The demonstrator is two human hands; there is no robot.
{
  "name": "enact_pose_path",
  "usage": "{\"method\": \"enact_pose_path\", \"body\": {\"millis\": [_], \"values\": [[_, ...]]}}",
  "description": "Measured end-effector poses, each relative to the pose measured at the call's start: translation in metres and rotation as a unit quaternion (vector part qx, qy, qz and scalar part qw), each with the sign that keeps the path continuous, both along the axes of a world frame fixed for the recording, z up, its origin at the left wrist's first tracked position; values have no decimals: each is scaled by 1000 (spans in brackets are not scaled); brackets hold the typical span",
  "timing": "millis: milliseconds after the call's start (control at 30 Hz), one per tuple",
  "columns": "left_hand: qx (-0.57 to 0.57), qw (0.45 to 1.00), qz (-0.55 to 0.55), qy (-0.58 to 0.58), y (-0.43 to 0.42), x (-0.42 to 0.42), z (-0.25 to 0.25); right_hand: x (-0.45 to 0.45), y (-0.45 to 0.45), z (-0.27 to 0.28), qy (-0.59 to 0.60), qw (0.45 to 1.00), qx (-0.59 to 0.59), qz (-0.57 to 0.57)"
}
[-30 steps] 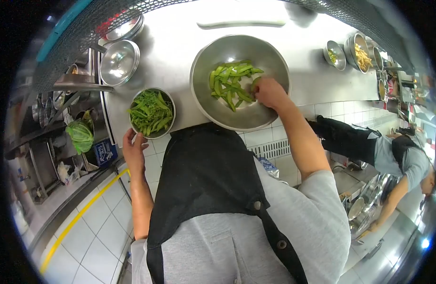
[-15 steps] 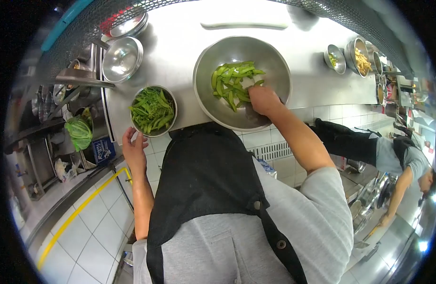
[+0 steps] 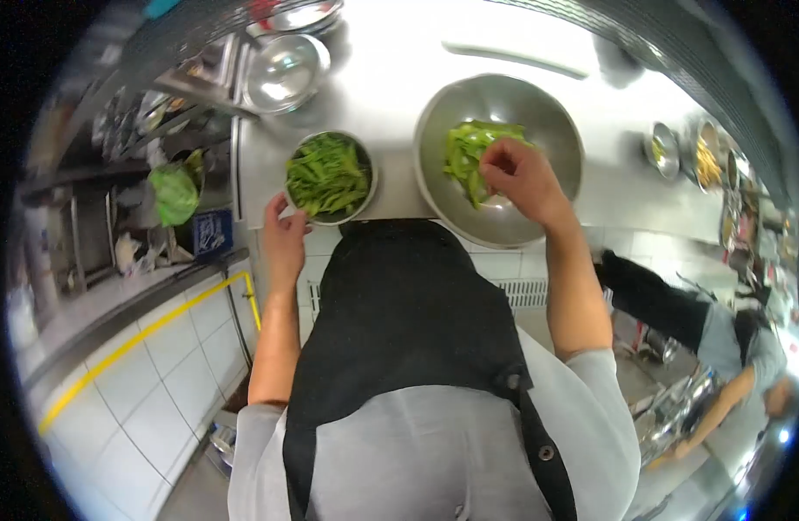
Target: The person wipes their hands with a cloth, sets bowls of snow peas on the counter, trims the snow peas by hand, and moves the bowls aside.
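My right hand (image 3: 528, 181) is over the large steel bowl (image 3: 560, 187), its thumb and fingers curled together. Whatever may be between the fingertips is too blurred to make out. Beneath it, flat green pea pods (image 3: 463, 161) lie in the bottom of that bowl, partly covered by the hand. To the left stands a smaller metal bowl (image 3: 371, 187), heaped with green pods (image 3: 328, 176). My left hand (image 3: 286, 233) is at this bowl's near left rim with its fingers apart; the fingertips seem to touch the edge.
Steel bowls (image 3: 285, 74) sit at the back left of the steel counter (image 3: 391, 104). At the right are a small bowl (image 3: 664, 149) and one with yellowish strips (image 3: 707, 165). A cabbage (image 3: 175, 191) lies far left. Another person (image 3: 738, 339) works at the right.
My right hand has lifted off the pods, its fingers now curled above them. My left hand has come closer to the small bowl's rim. The whole view has shifted and blurred.
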State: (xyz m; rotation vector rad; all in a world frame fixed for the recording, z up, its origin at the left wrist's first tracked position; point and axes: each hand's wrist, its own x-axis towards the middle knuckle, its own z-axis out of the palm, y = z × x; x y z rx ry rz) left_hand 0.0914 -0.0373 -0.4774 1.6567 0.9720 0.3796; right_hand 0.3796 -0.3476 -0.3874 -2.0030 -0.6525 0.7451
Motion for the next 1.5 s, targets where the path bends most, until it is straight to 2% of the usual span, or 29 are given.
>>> {"method": "enact_pose_path", "body": {"millis": [67, 167, 267, 367, 467, 567, 633, 667, 733, 767, 867, 900, 1000, 1133, 1200, 1300, 1400, 1500], "values": [[-1, 1000, -2, -9, -2, 5, 4, -22, 42, -1, -61, 997, 33, 29], [-23, 1000, -11, -16, -2, 8, 11, -52, 105, -1, -14, 992, 78, 99], [42, 999, -6, 7, -5, 7, 7, -61, 131, -14, -39, 987, 83, 132], [273, 959, -55, 58, -12, 10, 34, -65, 146, -21, -95, 986, 30, 136], [464, 873, -140, 43, 6, 20, 32, -79, 162, -25, -178, 968, -41, 173], [461, 867, -187, 26, 30, 37, 45, -96, 188, -16, -216, 950, -76, 212], [321, 933, -160, 11, 46, 41, 40, -105, 207, -23, -240, 947, -47, 209], [246, 958, -148, 4, 54, 42, 35, -106, 219, -26, -249, 943, -70, 211], [112, 979, -164, 39, 73, 39, 18, -110, 239, -30, -265, 933, -117, 213], [47, 983, -172, 54, 82, 38, 10, -113, 244, -37, -268, 934, -119, 203], [16, 973, -223, 60, 92, 32, -6, -122, 256, -63, -265, 935, -137, 194], [-84, 977, -188, 48, 89, 32, -5, -125, 257, -66, -254, 933, -152, 204], [-127, 971, -201, 15, 91, 33, -1, -135, 256, -67, -248, 930, -179, 204], [-130, 964, -233, 5, 101, 35, 0, -129, 241, -73, -201, 957, -152, 144], [-115, 959, -256, 39, 109, 37, 19, -124, 228, -60, -107, 987, -90, 82], [129, 955, -268, -17, 111, 35, 23, -119, 213, -39, 4, 999, -30, -20], [210, 929, -299, -58, 107, 40, 48, -123, 202, -17, 74, 994, 8, -84], [156, 901, -389, -113, 95, 51, 71, -131, 197, -10, 96, 990, 30, -104]]}}
